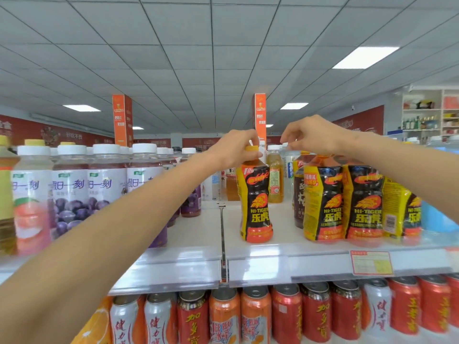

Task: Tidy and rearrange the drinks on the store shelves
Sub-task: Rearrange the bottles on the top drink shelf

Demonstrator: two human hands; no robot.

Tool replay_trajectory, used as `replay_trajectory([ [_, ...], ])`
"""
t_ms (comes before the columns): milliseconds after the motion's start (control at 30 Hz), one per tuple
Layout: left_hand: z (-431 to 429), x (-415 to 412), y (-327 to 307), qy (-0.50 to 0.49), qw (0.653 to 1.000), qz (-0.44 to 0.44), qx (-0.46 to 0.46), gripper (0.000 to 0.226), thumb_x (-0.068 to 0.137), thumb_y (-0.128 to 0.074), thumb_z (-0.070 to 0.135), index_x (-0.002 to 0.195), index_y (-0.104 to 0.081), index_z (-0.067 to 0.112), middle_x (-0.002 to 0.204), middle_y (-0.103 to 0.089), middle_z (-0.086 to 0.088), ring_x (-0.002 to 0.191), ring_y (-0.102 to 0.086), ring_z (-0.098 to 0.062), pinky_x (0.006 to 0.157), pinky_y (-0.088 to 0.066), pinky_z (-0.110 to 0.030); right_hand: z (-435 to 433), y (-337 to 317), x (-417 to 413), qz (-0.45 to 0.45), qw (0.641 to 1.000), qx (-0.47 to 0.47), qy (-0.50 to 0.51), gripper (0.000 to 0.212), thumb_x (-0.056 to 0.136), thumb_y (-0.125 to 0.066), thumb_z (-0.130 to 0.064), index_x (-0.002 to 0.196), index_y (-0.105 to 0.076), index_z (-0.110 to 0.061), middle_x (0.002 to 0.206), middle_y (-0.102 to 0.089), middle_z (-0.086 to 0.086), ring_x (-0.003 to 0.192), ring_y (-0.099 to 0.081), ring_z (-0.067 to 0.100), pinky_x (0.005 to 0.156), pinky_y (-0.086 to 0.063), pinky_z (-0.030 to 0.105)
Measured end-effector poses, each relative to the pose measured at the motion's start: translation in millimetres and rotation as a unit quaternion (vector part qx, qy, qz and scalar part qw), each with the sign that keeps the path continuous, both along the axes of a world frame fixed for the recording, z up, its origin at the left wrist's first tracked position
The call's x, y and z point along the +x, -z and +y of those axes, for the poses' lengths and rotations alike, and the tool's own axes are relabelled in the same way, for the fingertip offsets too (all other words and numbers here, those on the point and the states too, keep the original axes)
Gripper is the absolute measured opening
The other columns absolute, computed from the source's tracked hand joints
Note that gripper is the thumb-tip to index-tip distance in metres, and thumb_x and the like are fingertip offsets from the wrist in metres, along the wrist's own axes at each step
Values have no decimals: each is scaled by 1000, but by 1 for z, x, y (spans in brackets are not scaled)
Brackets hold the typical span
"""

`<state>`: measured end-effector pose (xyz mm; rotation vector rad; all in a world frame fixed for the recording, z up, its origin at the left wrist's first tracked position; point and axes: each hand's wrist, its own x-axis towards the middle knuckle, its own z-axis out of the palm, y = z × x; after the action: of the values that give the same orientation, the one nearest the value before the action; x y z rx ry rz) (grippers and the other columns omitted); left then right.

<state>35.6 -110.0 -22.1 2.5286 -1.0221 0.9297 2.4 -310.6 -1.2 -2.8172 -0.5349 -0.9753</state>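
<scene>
Yellow-capped Hi-Tiger bottle [255, 207] stood on the shelf [273, 259], fingers of your left hand [233, 147] grasping its cap. Your right hand [313, 137] curled by a clear bottle [287, 161]; grasp unclear.

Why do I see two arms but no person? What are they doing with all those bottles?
The camera sits on a person's head, so you see what they see: only their own arms, reaching out to a store shelf. The left hand grips the yellow cap of a single bottle that stands on the shelf. The right hand reaches to the tops of bottles further back. Its fingers are curled, but I cannot tell whether they hold one. Under that arm stands a wrapped pack of the same drink. To the left are juice bottles with white caps, and cans fill the level below.
</scene>
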Motion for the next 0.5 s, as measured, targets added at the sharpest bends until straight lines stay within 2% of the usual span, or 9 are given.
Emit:
replay_trajectory([
  [100,-7,1,3,3,1000,-1,-10,33,91,-55,31,116,-53,10,116,-60,-11,88,-53,-17,71,-40,-26,-8,-6,5,9,999,-6,40,22,90,-59,-16,110,-65,-12,109,-64,9,89,-51,16,80,-41,28],
  [200,-10,3,4,9,1000,-2,-27,32,90,-56,30,115,-55,11,118,-59,-10,87,-50,-14,71,-38,-24,-16,-17,12,40,997,2,72,22,89,-61,-11,109,-67,-8,112,-65,10,94,-53,18,83,-38,25],
  [267,-10,5,8,0,999,-17,-34,33,90,-55,33,116,-55,13,117,-60,-8,88,-50,-12,73,-40,-25,-21,-25,20,74,993,0,93,23,87,-63,-13,109,-68,-9,114,-65,10,101,-57,22,83,-39,26],
  [333,-9,8,13,-4,998,-22,-58,38,89,-56,36,121,-51,17,118,-59,-4,89,-51,-11,76,-45,-28,-24,-31,28,120,987,3,106,24,87,-65,-18,110,-67,-11,112,-65,9,100,-59,25,80,-45,30],
  [400,-8,6,22,18,992,40,-123,54,86,-59,39,131,-39,17,118,-55,2,92,-51,-11,77,-46,-28,-25,-33,37,168,979,12,112,27,85,-66,-23,111,-66,-13,108,-64,5,99,-58,24,78,-46,33],
  [467,-5,3,37,51,964,153,-210,72,81,-63,41,138,-26,15,122,-49,2,101,-50,-12,74,-46,-25,-25,-34,45,201,971,0,128,28,84,-68,-27,110,-66,-16,105,-61,2,104,-55,24,80,-46,35],
  [500,-4,2,46,61,945,208,-245,80,78,-65,43,139,-21,14,127,-47,2,107,-50,-14,78,-48,-26,-24,-33,48,215,967,-11,138,27,83,-69,-28,107,-67,-18,105,-60,0,106,-54,24,82,-47,36],
])
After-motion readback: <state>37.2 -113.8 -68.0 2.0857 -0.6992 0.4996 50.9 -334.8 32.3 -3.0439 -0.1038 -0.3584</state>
